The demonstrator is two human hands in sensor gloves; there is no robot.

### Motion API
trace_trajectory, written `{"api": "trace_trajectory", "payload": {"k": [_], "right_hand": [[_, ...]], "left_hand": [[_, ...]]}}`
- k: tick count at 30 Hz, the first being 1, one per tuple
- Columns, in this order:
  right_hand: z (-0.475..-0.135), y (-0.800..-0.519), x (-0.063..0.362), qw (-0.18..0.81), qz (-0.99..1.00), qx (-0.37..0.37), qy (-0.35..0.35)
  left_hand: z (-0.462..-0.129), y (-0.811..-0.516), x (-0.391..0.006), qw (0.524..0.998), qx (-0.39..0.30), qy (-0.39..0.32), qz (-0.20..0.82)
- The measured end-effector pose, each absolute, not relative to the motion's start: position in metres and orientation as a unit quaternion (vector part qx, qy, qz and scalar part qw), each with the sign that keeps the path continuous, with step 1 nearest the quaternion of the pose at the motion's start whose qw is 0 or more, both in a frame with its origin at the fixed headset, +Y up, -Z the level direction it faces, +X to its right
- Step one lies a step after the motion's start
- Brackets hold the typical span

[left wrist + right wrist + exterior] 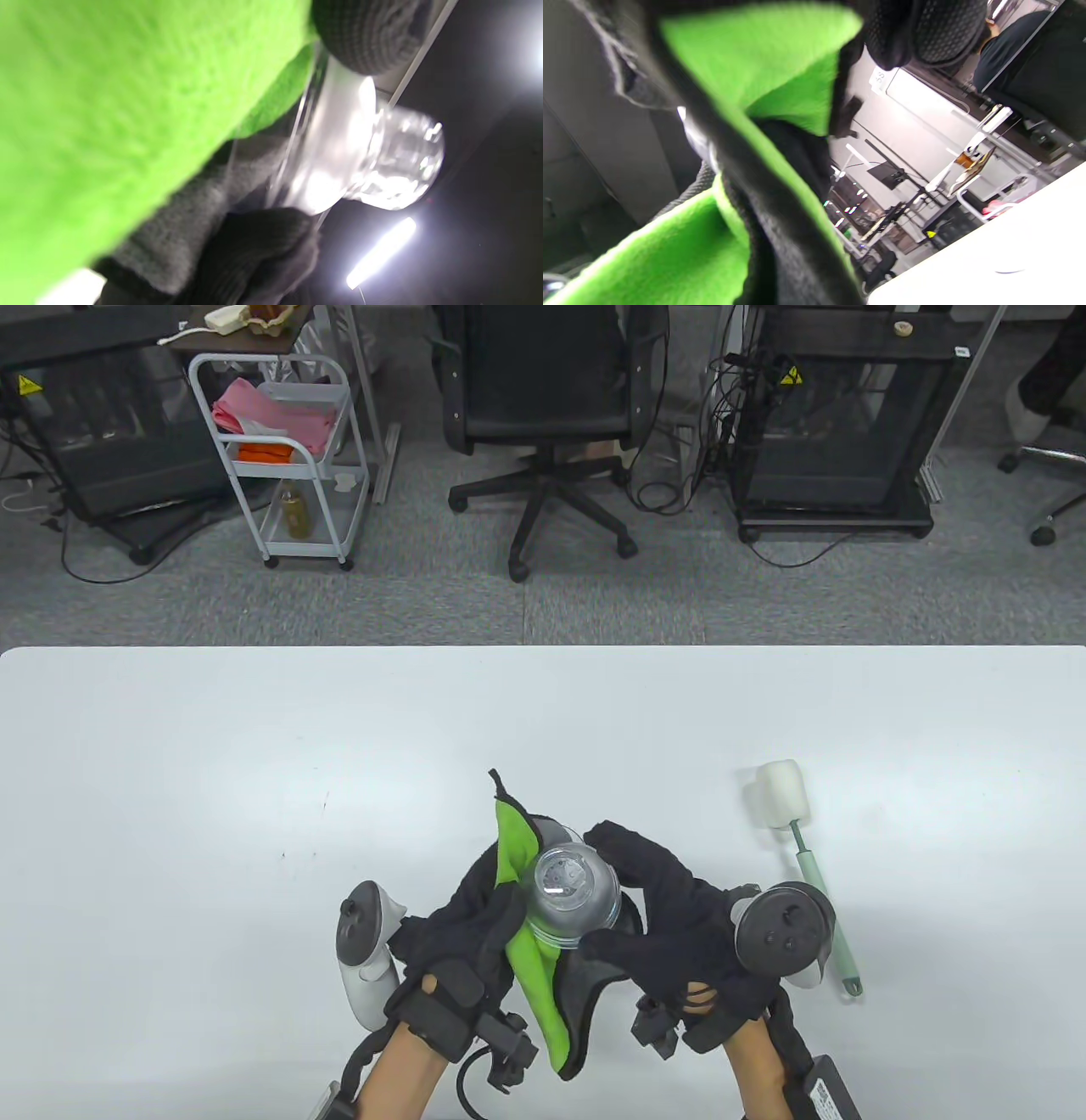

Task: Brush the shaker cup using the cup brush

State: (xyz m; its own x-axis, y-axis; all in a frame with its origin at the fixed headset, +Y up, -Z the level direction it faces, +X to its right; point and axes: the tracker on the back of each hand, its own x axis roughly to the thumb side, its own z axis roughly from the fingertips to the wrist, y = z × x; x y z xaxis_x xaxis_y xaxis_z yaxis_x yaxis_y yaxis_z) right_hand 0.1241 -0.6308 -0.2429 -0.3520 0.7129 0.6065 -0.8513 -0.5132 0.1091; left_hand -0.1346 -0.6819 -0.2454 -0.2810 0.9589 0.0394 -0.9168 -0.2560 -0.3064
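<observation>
I hold the cup with both hands: left hand presses a green cloth, right hand grips it. The brush lies untouched right of the cup, so brushing is not begun.

We see the clear plastic shaker cup raised above the table, its base facing up toward us, green cloth against its left side. The cup brush, white sponge head on a pale green handle, lies flat to its right.
</observation>
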Motion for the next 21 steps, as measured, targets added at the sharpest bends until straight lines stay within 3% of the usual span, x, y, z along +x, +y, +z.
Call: {"api": "trace_trajectory", "payload": {"k": [6, 12, 17, 21], "right_hand": [[-0.221, -0.607, 0.117, 0.382, 0.844, 0.308, -0.217], [-0.217, -0.601, 0.113, 0.332, 0.862, 0.325, -0.204], [-0.218, -0.600, 0.119, 0.357, 0.853, 0.314, -0.218], [-0.219, -0.598, 0.133, 0.365, 0.854, 0.283, -0.239]], "left_hand": [[-0.243, -0.666, -0.149, 0.690, 0.005, -0.126, 0.713], [-0.240, -0.660, -0.141, 0.733, 0.023, -0.143, 0.664], [-0.232, -0.633, -0.140, 0.825, 0.081, -0.165, 0.535], [-0.233, -0.611, -0.147, 0.880, 0.141, -0.131, 0.435]]}}
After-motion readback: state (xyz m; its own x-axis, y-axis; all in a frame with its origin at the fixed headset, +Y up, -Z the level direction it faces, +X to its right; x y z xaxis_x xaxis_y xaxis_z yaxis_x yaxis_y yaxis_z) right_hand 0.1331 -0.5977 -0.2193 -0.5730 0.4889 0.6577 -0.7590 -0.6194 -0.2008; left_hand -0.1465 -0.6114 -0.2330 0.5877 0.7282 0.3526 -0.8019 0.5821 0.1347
